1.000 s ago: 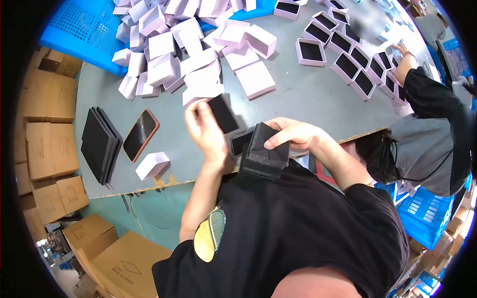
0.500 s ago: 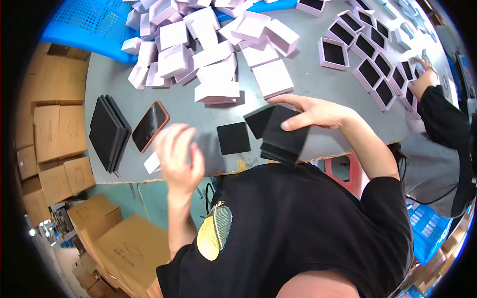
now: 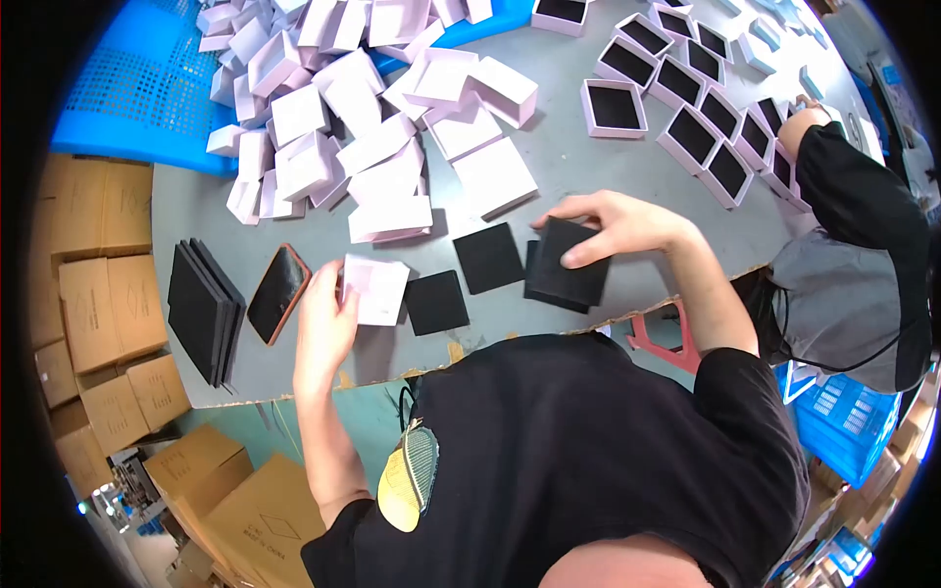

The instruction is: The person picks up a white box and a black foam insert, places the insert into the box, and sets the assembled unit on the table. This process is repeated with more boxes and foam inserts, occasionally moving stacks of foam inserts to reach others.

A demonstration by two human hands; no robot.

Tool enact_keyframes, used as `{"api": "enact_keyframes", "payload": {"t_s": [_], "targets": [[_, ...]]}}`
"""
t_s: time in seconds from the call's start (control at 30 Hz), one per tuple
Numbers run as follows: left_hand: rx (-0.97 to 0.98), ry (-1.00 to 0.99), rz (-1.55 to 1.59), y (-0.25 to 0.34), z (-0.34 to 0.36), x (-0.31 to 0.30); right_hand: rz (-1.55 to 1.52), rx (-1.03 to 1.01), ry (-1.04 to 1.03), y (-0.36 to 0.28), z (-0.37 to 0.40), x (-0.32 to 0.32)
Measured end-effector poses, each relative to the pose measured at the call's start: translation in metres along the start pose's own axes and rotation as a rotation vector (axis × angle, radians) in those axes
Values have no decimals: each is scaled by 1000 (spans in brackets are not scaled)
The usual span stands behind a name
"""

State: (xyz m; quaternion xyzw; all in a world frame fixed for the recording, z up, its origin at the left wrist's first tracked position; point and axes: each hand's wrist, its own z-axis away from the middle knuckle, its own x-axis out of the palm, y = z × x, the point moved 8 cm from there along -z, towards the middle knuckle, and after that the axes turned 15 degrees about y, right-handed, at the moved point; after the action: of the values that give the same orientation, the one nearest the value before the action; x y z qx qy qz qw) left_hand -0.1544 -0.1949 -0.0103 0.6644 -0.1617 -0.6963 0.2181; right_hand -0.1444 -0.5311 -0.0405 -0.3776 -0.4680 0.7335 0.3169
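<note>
Head view, 1 frame. Left hand (image 3: 323, 316): gripping a small pink box (image 3: 375, 290) by its near edge and holding it just above the grey table (image 3: 588, 186), beside a phone (image 3: 278, 293); the thumb is pressing on the box, while the fingers behind it are hidden, so the grip is probably a pinch. Right hand (image 3: 613, 223): resting on a stack of black foam pads (image 3: 569, 276) with the thumb on top and the fingers curling over the far edge, clamping it. The stack is sitting close to the table's near edge. 2 loose black pads (image 3: 436, 302) are lying between the hands. Beyond: a heap of pink boxes (image 3: 372, 147) and open lined boxes (image 3: 686, 132), with a co-worker's sleeve (image 3: 863, 196) working among them. Risk, as a judgement: the stack is sitting so near the edge that a nudge could be sending pads to the floor, and the edge-only hold could be letting the box tip.
</note>
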Motion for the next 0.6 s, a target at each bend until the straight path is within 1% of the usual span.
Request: {"api": "enact_keyframes", "payload": {"t_s": [0.03,0.1,0.13,0.17,0.2,0.23,0.27,0.33,0.4,0.47,0.57,0.6], "targets": [[3,-35,8,2,-6,5,67,-34,52,-6,-1,0],[177,54,-112,5,-16,-15,196,-95,155,-21,2,-4],[265,95,-171,20,-19,-25,287,-93,213,-28,6,-9],[131,127,-129,26,-28,-38,378,-86,270,-35,11,-14],[-2,159,-87,49,-40,-53,471,-79,327,-38,16,-19],[280,231,-64,98,-49,-63,491,-168,435,-46,20,-23],[562,304,-38,139,-54,-65,531,-207,462,-48,23,-23],[841,192,106,184,-83,-29,615,-292,519,-52,29,-21],[1054,111,75,225,-111,19,493,-337,601,-54,35,-16],[1297,198,-20,250,-137,59,375,-318,669,-52,37,-14],[1224,-119,-203,261,-173,114,377,-312,723,-52,40,-15],[1165,-153,-169,267,-176,117,319,-284,690,-49,39,-15]]}}
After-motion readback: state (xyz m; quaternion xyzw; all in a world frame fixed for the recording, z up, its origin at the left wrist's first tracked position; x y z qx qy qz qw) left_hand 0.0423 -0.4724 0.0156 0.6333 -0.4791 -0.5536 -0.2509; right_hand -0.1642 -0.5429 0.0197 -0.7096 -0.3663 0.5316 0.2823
